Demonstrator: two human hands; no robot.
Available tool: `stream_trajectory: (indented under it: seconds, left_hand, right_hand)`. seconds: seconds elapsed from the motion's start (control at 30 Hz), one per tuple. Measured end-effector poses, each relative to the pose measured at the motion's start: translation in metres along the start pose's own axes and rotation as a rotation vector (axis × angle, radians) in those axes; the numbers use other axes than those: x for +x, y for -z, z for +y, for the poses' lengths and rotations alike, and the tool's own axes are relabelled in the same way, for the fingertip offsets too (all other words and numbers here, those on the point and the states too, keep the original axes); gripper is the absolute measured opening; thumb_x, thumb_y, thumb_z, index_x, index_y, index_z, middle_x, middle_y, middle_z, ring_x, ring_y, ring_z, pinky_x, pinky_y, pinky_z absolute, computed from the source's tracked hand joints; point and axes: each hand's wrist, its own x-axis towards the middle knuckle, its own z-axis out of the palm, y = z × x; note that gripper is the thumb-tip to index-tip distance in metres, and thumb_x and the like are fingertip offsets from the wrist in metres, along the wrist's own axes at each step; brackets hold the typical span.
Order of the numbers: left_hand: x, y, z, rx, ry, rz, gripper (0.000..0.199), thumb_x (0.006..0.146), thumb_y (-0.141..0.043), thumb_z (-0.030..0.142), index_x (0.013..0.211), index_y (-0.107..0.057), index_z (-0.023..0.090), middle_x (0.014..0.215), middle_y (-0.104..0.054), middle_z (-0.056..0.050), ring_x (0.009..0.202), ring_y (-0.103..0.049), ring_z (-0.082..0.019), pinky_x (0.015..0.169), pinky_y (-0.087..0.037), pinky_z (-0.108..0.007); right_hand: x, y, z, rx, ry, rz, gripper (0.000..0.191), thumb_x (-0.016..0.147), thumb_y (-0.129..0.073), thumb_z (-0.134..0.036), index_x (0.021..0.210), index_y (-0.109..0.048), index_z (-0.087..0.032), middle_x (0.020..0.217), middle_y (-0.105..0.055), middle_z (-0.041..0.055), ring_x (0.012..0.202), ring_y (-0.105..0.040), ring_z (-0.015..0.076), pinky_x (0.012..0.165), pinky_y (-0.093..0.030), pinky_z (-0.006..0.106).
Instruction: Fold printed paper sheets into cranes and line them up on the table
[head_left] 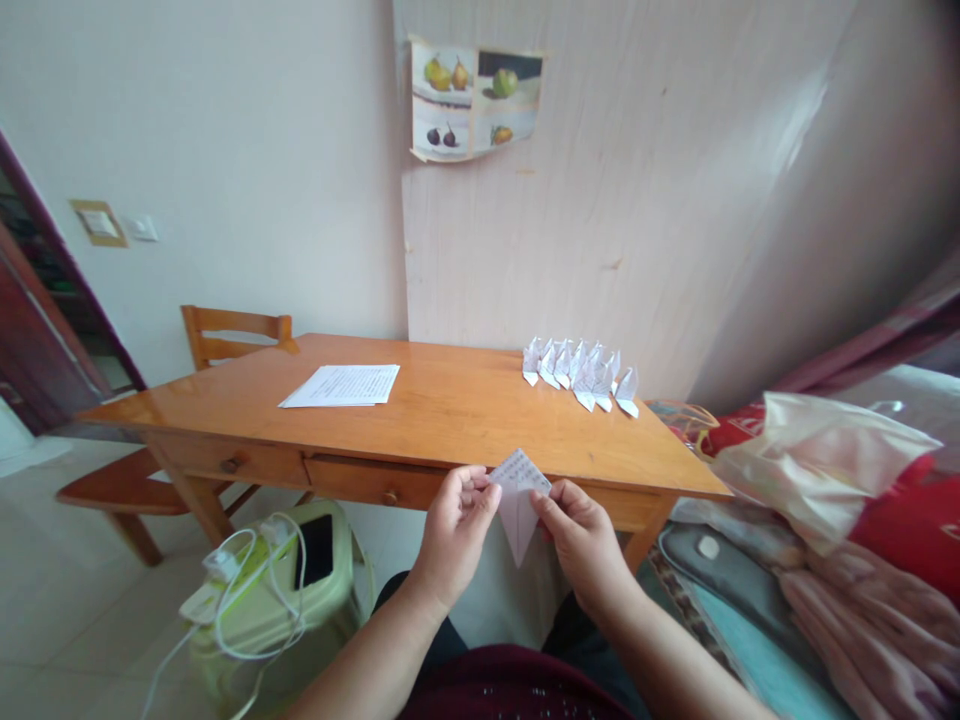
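A folded, kite-shaped piece of printed paper (517, 505) is held between my two hands, just in front of the table's near edge. My left hand (461, 525) pinches its left corner between thumb and fingers. On the opposite corner my right hand (581, 535) is closed, the thumb lying over the paper's face. The paper's long point hangs downward, with a crease along its middle. Several folded paper figures (592, 375) stand grouped at the back right of the wooden table (450, 400). A stack of printed sheets (345, 385) lies flat on the table's left part.
A green stool (330, 590) at the lower left bears a black phone (315, 550), a power strip and white cables. Behind the table's left end is a wooden chair (236, 325). Bags (817, 460) and clothes are piled at the right.
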Motion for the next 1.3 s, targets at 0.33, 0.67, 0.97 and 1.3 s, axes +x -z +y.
stream_trajectory:
  seconds: [0.33, 0.67, 0.97, 1.3]
  left_hand:
    - [-0.008, -0.009, 0.003, 0.159, -0.1, -0.184, 0.037, 0.083, -0.075, 0.035, 0.117, -0.068, 0.022, 0.114, -0.07, -0.01, 0.104, -0.063, -0.026, 0.09, -0.045, -0.035]
    - [0.003, 0.002, -0.01, -0.058, 0.1, -0.106, 0.025, 0.088, -0.068, 0.038, 0.096, -0.071, 0.015, 0.09, -0.073, -0.007, 0.085, -0.064, -0.022, 0.078, -0.048, -0.031]
    - [0.0, -0.001, -0.008, -0.311, 0.252, -0.187, 0.036, 0.085, -0.071, 0.034, 0.115, -0.071, 0.014, 0.102, -0.075, -0.011, 0.087, -0.067, -0.022, 0.083, -0.049, -0.033]
    - [-0.003, -0.002, -0.006, -0.363, 0.316, -0.241, 0.036, 0.083, -0.074, 0.032, 0.113, -0.071, 0.013, 0.096, -0.074, -0.01, 0.078, -0.064, -0.018, 0.076, -0.048, -0.03]
  right_hand:
    - [-0.004, -0.01, -0.009, -0.102, 0.152, -0.089, 0.028, 0.091, -0.063, -0.049, 0.092, -0.071, -0.022, 0.088, -0.07, 0.0057, 0.082, -0.062, 0.0225, 0.075, -0.045, 0.033]
    - [-0.008, -0.006, -0.008, -0.098, 0.103, -0.105, 0.039, 0.096, -0.053, -0.052, 0.08, -0.069, -0.02, 0.075, -0.063, 0.0028, 0.071, -0.054, 0.0178, 0.068, -0.041, 0.03]
    - [0.002, -0.001, -0.009, 0.083, -0.113, -0.055, 0.034, 0.081, -0.073, -0.048, 0.097, -0.066, -0.019, 0.088, -0.068, 0.0036, 0.073, -0.055, 0.0166, 0.059, -0.036, 0.026]
    - [-0.003, -0.004, -0.006, 0.166, -0.155, -0.129, 0.035, 0.077, -0.077, -0.046, 0.07, -0.055, -0.019, 0.057, -0.05, -0.0052, 0.054, -0.037, 0.0099, 0.053, -0.026, 0.025]
